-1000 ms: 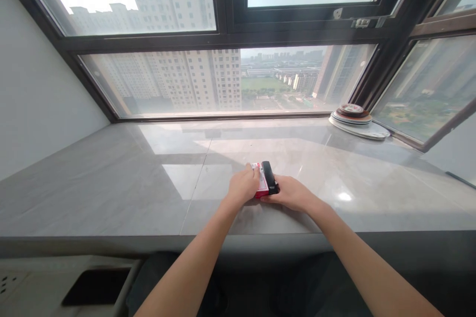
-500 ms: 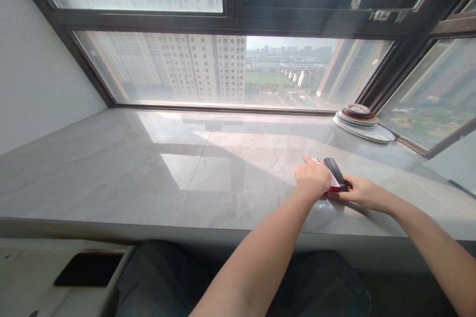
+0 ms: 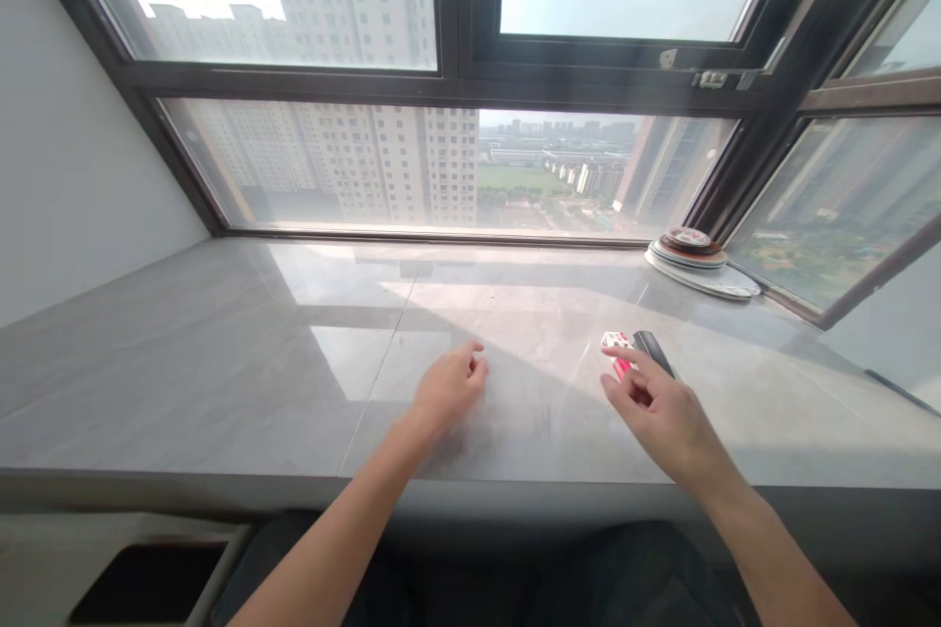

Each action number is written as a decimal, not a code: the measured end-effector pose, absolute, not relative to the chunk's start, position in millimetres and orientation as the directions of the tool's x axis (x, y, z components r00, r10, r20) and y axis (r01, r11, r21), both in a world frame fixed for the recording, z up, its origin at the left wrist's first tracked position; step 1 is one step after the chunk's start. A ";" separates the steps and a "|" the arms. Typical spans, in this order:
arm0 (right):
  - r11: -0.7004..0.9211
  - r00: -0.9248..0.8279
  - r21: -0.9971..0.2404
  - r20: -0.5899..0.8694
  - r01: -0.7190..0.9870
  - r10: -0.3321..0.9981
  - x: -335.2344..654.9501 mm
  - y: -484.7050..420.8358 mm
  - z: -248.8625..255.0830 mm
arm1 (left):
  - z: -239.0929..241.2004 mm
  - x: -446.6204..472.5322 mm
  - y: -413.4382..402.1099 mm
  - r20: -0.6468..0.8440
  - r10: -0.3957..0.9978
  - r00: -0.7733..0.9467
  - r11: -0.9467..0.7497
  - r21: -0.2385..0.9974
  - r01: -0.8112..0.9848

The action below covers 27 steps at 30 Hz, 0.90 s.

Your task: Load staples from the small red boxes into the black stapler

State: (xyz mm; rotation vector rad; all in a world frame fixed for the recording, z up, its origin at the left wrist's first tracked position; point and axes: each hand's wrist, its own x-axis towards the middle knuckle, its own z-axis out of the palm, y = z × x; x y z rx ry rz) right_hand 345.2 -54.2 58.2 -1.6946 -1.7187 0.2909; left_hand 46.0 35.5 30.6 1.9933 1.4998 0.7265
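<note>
My left hand (image 3: 450, 388) hovers over the middle of the tiled sill, fingers loosely bent and slightly apart, with nothing visible in it. Over on the right, my right hand (image 3: 666, 409) has its thumb and index finger apart and holds nothing that I can see. Just beyond its fingers lies a small red-and-white box (image 3: 616, 340), partly covered by them. A black elongated object (image 3: 653, 350), which looks like a stapler, lies right beside the box; the right hand hides its near end.
The grey tiled sill (image 3: 242, 362) runs along dark-framed windows. A stack of round plate-like discs (image 3: 691, 260) stands in the back right corner. A thin dark strip (image 3: 903, 392) lies at the right wall. Below the sill's front edge at left is a pale surface with a dark opening (image 3: 151, 583).
Both hands have let go of the red-and-white box and black object, which now lie on the sill. My left hand has moved left; my right hand has drawn slightly back. The view has tilted up.
</note>
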 end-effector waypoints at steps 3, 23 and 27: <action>0.270 -0.154 -0.521 0.255 0.810 0.955 285.4 -33.4 35.6 | 21.2 -3.9 18.9 0.269 0.915 0.301 -0.391 0.404 0.827; 0.157 -0.137 -0.155 0.134 0.975 0.982 234.1 -5.0 -6.7 | -2.1 -21.9 3.9 0.224 0.903 0.367 -0.414 0.229 0.881; 0.165 -0.142 -0.171 0.141 0.971 0.980 234.9 -5.9 -5.2 | -0.2 -21.6 4.3 0.237 0.902 0.361 -0.417 0.262 0.870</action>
